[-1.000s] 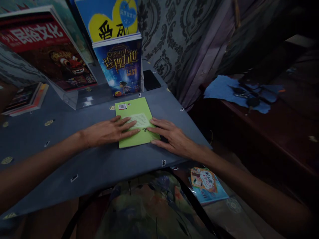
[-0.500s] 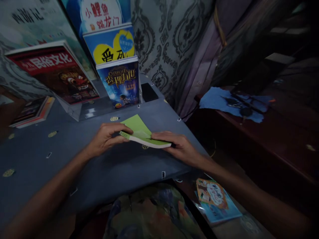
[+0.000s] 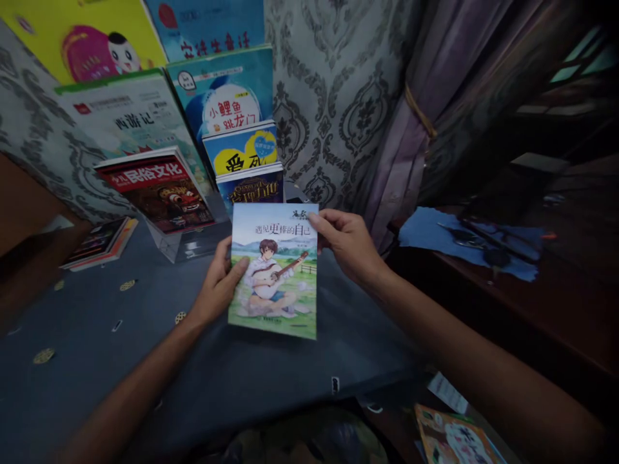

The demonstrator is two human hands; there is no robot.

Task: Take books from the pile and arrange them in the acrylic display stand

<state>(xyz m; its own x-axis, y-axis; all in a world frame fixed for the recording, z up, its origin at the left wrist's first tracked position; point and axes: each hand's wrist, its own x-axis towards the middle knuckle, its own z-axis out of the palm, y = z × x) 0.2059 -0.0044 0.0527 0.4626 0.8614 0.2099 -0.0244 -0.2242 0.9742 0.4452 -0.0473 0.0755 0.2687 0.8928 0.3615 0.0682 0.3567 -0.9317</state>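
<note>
A thin paperback book (image 3: 278,283) is held upright before me, its cover toward me, showing a figure playing a guitar on grass. My left hand (image 3: 223,277) grips its left edge, thumb on the cover and fingers behind. At the upper right corner, my right hand (image 3: 341,241) pinches the book between thumb and fingers. Just behind it, a dark blue book (image 3: 254,182) stands in a display rack, its lower part hidden by the held book. A red magazine (image 3: 167,190) leans in the rack to the left.
Taller books, among them a white-green one (image 3: 130,116) and a teal one (image 3: 227,90), rise behind in tiers. A small stack of books (image 3: 99,245) lies at the left on the grey-blue tablecloth (image 3: 87,380). At the right are a blue cloth (image 3: 469,241) and, lower, an orange book (image 3: 454,435).
The book was tilted with its green side and page edges showing; now it is raised with its front cover facing me. My right hand has moved up to its top corner. The view has shifted.
</note>
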